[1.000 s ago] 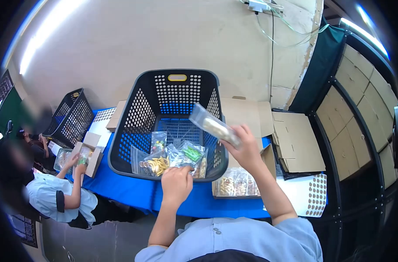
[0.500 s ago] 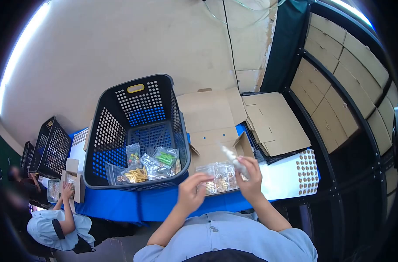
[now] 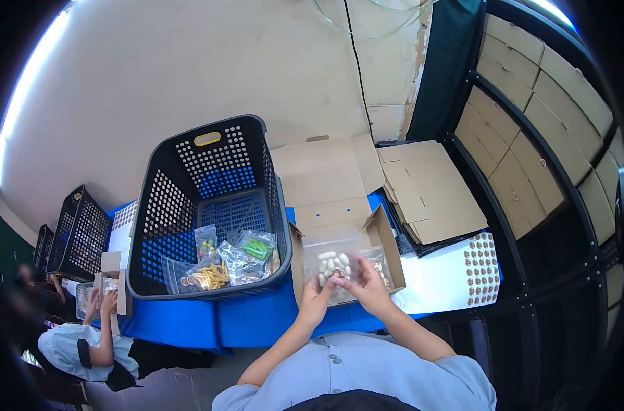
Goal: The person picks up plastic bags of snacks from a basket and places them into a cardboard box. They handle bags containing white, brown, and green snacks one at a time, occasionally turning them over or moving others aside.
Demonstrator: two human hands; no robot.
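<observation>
A clear zip bag of white oval pieces (image 3: 331, 262) is held up in front of me, over the open cardboard box (image 3: 391, 244). My left hand (image 3: 316, 299) grips its lower left edge, fingers closed. On the lower right, my right hand (image 3: 368, 289) pinches the same bag, and the thumbs come close together near a small round brown sticker. Inside the box, small clear packets (image 3: 379, 263) lie partly hidden behind the bag and my right hand.
Left of the box stands a large dark plastic basket (image 3: 209, 295) holding several bagged items. Flat cardboard sheets (image 3: 435, 192) are stacked on the right, beside a sheet of round stickers (image 3: 482, 268). Shelves of cardboard boxes (image 3: 524, 171) stand farther right. Another person (image 3: 86, 353) works at far left.
My right hand has brought the bag down and left, turning it to face me. My left hand has moved to it and taken hold.
</observation>
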